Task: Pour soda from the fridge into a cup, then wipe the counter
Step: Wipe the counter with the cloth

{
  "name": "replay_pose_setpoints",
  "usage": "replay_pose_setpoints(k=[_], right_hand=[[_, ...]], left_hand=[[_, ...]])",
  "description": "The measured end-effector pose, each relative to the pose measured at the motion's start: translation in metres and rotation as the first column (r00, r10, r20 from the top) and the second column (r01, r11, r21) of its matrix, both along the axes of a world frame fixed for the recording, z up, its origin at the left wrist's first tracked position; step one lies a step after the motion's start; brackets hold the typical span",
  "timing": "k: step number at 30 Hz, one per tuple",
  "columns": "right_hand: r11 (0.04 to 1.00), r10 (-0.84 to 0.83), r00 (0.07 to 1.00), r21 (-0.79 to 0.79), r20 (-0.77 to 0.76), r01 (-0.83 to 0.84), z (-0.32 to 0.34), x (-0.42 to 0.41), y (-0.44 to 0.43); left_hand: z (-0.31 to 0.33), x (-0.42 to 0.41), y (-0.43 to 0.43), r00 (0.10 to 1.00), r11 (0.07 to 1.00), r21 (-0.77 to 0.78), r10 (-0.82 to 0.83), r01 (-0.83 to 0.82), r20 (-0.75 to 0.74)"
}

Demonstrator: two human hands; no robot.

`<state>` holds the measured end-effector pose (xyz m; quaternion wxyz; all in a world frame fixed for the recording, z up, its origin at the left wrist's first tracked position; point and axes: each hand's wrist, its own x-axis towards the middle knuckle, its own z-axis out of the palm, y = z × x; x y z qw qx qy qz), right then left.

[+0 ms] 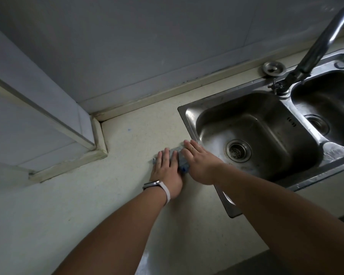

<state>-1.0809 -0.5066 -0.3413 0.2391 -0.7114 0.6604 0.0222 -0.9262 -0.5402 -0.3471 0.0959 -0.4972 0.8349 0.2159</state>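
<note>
Blue cloth [182, 164] on pale counter [127, 145] beneath left hand [166, 171] and right hand [198, 162], fingers [191, 148] straight.

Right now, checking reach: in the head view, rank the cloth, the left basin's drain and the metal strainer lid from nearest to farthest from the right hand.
1. cloth, pressed under the right hand on the counter.
2. drain, just right, in the left basin.
3. strainer lid, far back on the counter.

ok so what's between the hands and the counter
A crumpled blue cloth lies there, pressed onto the counter by the flat left hand and right hand, beside the sink. The head view shows it.
</note>
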Motion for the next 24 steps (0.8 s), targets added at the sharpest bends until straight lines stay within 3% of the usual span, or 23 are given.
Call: replay_pose_setpoints(k=[15,24], right_hand=[[0.997,-0.057,0.997,0.045,-0.054,0.060,0.003,0.020,-0.038],[1.000,0.014,0.997,0.025,-0.073,-0.012,0.003,0.095,-0.044]], left_hand=[[-0.008,0.020,-0.040,0.999,0.999,-0.008,-0.046,0.046,-0.022],[-0.012,0.102,-0.048,0.999,0.999,-0.026,-0.023,0.022,-0.027]])
